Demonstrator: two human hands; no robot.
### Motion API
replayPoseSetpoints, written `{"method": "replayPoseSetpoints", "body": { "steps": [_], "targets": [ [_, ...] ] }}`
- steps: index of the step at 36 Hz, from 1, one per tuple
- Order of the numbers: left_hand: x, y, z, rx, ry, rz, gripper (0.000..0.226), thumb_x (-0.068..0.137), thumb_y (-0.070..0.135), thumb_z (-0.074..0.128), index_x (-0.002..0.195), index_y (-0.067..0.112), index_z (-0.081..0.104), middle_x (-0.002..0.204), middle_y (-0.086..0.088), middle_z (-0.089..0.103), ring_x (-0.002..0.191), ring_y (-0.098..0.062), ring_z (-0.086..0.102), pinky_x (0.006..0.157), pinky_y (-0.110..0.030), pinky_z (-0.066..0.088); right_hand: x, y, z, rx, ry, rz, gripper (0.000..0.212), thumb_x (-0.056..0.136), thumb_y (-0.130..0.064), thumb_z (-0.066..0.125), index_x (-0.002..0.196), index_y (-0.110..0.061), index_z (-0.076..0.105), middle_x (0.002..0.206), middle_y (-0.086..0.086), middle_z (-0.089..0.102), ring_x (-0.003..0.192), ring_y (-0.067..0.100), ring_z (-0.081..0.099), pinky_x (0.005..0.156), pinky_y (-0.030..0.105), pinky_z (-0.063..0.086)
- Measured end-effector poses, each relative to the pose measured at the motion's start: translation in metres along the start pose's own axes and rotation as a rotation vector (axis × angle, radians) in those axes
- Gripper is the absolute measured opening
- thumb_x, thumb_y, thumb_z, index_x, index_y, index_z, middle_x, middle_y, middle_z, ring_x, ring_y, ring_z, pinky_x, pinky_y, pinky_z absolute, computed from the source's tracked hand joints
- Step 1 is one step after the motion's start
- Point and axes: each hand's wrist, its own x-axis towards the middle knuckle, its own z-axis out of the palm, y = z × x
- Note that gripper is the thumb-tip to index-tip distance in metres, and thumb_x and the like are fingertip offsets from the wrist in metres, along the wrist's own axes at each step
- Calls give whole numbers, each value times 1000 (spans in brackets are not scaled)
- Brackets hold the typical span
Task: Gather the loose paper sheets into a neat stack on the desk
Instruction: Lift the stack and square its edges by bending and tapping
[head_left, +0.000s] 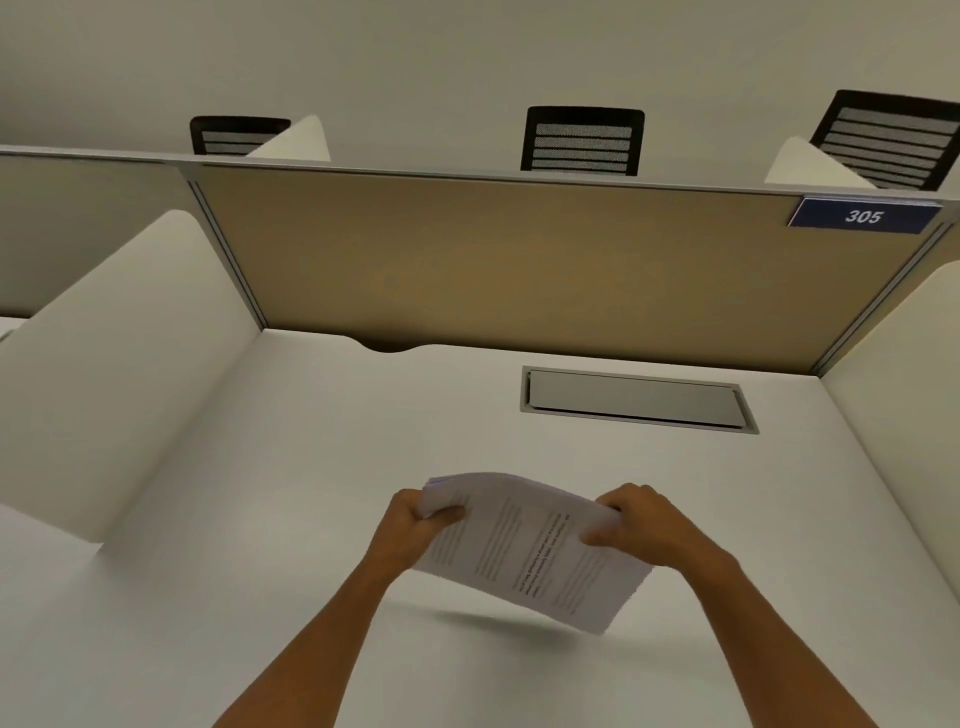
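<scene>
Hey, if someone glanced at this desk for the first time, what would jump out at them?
First, the bundle of printed paper sheets held above the white desk near the front, the left hand and right hand gripping its two ends. Next, the blue sign reading 305 at the top right of the tan partition. Three black chair backs show beyond it.

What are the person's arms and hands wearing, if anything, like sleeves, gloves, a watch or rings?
Nothing that shows. Both forearms are bare up to the bottom edge of the picture, with no sleeve or cuff in view. The left hand and right hand have no gloves, and neither wrist carries a watch or band. No rings are visible on the fingers, though some are partly hidden.
</scene>
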Motion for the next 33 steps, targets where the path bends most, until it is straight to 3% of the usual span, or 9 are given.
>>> {"method": "replayPoseSetpoints", "body": {
  "steps": [2,5,11,16,19,22,27,33],
  "targets": [
    [-2,-6,-4,-54,42,-36,10,69,43,75,79,41,77,77,7,78,63,-2,70,65,-28,54,-1,20,-5,140,-17,26,18,79,-39,75,92,-27,78,83,-6,79,73,12,76,68,36,65],
    [-4,-14,-5,-107,67,-67,11,69,45,76,80,43,76,80,8,79,65,-4,72,63,-26,55,-5,40,-5,394,-15,0,13,85,-29,77,96,-24,78,88,-2,80,83,18,77,73,38,65],
    [-8,-19,-1,-202,137,-94,13,69,47,75,82,46,76,82,8,79,70,-14,75,60,-26,58,-13,37,26,851,68,-37,32,79,-28,79,111,-21,78,106,8,79,100,26,75,87,38,60],
    [-14,-26,8,-229,99,-124,13,71,40,79,83,46,77,84,9,79,74,-10,75,60,-21,58,-14,29,66,937,272,42,19,89,-16,75,104,-25,80,100,3,81,95,23,75,81,37,58],
    [-18,-36,11,-240,109,-135,21,77,21,83,82,42,78,84,9,80,76,-7,75,59,-18,58,-19,27,82,962,345,92,19,92,-18,71,97,-34,81,94,-1,81,86,16,76,68,26,59],
    [-19,-45,13,-252,110,-140,29,77,11,83,85,39,79,88,9,80,81,-5,75,64,-17,58,-21,30,94,993,357,127,17,90,-21,73,96,-35,80,96,-4,80,87,11,75,63,20,58],
    [-20,-52,17,-269,139,-145,38,76,6,83,83,43,78,89,14,79,83,0,73,63,-14,57,-20,30,105,1025,324,136,21,89,-17,75,101,-33,78,102,-5,80,94,9,75,67,16,58],
    [-13,-48,19,-285,226,-121,35,74,3,84,77,37,76,77,16,78,71,2,73,57,-12,56,-18,27,101,1020,340,118,22,93,-17,69,102,-36,77,101,-8,80,93,5,74,68,20,58]
  ]
}}
